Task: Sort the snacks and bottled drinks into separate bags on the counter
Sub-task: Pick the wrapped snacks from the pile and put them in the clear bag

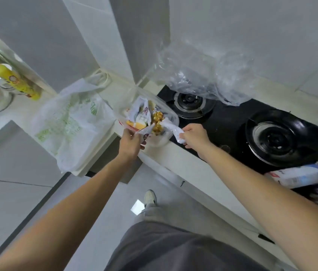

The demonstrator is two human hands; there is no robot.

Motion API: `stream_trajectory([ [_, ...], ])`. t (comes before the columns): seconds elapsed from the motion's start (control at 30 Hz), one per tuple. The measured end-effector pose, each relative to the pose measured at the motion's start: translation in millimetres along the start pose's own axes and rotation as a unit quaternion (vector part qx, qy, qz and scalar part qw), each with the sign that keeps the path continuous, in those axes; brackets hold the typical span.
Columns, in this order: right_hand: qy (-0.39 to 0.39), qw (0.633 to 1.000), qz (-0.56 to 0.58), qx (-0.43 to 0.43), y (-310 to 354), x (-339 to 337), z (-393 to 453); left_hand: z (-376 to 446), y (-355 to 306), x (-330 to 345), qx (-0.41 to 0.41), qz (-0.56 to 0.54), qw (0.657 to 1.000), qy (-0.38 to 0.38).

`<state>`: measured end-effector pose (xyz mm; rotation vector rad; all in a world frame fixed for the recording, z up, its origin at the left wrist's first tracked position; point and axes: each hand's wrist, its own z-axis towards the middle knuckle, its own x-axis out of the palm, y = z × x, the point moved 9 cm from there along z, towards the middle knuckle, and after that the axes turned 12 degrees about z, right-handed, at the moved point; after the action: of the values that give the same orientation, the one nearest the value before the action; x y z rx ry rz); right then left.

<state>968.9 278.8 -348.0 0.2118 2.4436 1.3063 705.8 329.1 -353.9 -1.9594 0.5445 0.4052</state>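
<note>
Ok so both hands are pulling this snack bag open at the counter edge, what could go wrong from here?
1. The snack bag sits at the counter edge; as the left hand and right hand tug its handles, it could tip and spill the gold-wrapped sweets.
2. The clear plastic bag drapes over the left burner, a melting hazard if that is ever lit.

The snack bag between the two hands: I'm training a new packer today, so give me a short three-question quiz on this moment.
1. True or false: both hands grip the snack bag.
2. What lies over the far burner? A) clear plastic bag B) frying pan C) towel
3. Which side of the snack bag is the white bag with green print on?

Key: 1 true: left hand and right hand pinch its edges. 2 A, the clear plastic bag. 3 Left.
</note>
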Motion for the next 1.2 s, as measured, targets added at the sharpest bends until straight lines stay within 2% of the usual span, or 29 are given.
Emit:
stream_trajectory([
  [0.13,-0.043,0.999,-0.013,0.021,15,58,36,67,-10,-30,0.010,0.037,0.999,0.012],
  [0.3,-0.101,0.992,-0.050,0.056,33,84,64,135,-38,-40,0.042,0.106,0.993,-0.001],
  [0.4,-0.102,0.989,-0.095,0.043,43,98,83,162,-49,-27,0.068,0.146,0.986,0.041],
  [0.5,-0.053,0.984,-0.170,0.003,49,116,95,169,-60,-10,0.131,0.264,0.951,0.095],
  [0.6,-0.039,0.968,-0.239,-0.064,54,115,88,162,-70,-10,0.240,0.403,0.882,0.048],
  [0.7,-0.067,0.948,-0.289,-0.113,60,93,69,144,-76,-3,0.327,0.475,0.816,0.026],
  [0.87,-0.117,0.908,-0.362,-0.177,51,29,29,91,-100,40,0.417,0.506,0.754,0.040],
  [1.07,-0.194,0.895,-0.373,-0.147,-12,-91,-46,-5,-134,135,0.499,0.509,0.698,0.060],
  [1.2,-0.235,0.895,-0.363,-0.114,-67,-180,-111,-92,-146,209,0.527,0.493,0.688,0.079],
])
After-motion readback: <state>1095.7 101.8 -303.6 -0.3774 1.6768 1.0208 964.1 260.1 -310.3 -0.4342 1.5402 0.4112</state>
